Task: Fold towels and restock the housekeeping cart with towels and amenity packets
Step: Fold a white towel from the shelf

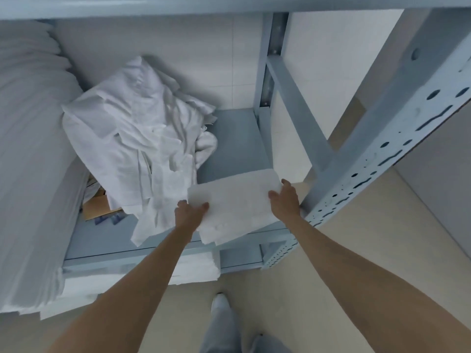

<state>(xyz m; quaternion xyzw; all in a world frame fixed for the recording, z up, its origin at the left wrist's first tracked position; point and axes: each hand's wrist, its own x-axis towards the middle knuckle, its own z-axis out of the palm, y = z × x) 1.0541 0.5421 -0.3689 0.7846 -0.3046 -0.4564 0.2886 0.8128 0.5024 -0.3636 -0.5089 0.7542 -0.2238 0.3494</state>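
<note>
Left hand (190, 209) grips the near-left edge of a folded towel (237, 202), thumb on top, fingers hidden beneath. Right hand (285, 197) grips the towel's right edge, thumb on top and fingers curled around the far-right corner. The towel lies flat over the front right part of a grey shelf (234, 143), its near edge overhanging the shelf lip; its long axis runs left to right, tilted slightly so the right end sits farther back. How many layers it has is hard to make out; loose edges show only at the near-left corner.

Just left of the towel, touching it, a rumpled heap of white cloth (135, 128) covers a brown box (98, 205), of which only a corner shows. Farther left, a tall stack of folded linen (30, 149) is cut off by the frame edge. A perforated upright (377, 161) stands at right. Below the shelf, another towel (193, 270) is partly hidden by the left forearm.
</note>
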